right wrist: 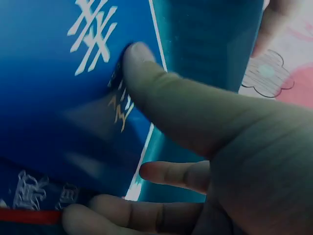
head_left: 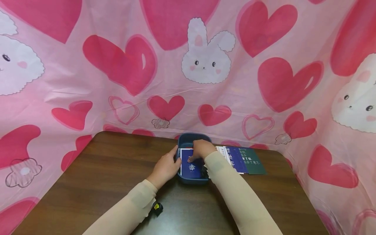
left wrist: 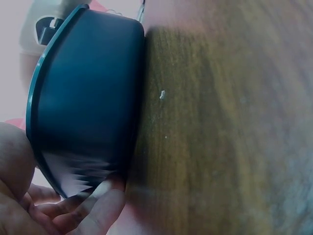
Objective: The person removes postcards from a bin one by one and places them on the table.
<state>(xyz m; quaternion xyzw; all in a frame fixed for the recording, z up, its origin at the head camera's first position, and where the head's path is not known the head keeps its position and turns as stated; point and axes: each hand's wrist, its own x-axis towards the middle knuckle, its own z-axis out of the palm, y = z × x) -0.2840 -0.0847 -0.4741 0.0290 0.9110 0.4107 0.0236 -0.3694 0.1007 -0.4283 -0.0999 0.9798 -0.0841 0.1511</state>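
Right hand (head_left: 203, 149) pinches blue card (head_left: 187, 171) inside the bin (head_left: 192, 180) that left hand (head_left: 165, 165) grips

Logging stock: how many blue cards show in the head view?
2: one blue card in the bin, another blue card on the table, beside the green card. Others may be hidden.

Dark brown wood-grain table (head_left: 117, 160), rounded far corners, dull sheen at near side. Small white fleck (left wrist: 162, 94) on tabletop, left wrist view. Creased light-pink sheet (head_left: 176, 88) behind table and along both sides, printed with red-pink hearts (head_left: 165, 106), white rabbit heads (head_left: 207, 67) (cut off at both frame edges), scribbled outline flowers (head_left: 23, 173).
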